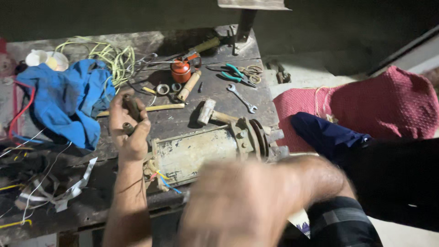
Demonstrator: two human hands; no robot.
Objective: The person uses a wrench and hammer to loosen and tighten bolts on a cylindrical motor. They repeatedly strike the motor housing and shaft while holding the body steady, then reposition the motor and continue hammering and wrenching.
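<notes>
I see the left hand (129, 126) clenched around a dark cylindrical part (132, 110), just off the wired end of the motor housing (206, 148), which lies on its side on the workbench (219, 91). The right hand (238, 206) is blurred in front of the housing; I cannot tell its grip. A hammer (208, 112) lies just behind the housing.

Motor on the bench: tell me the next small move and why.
Probably steady the right hand, which is blurred in front of the motor housing, before doing anything else. The left hand grips a dark rusty tool above the housing's wired end, where loose coloured wires stick out.
</notes>
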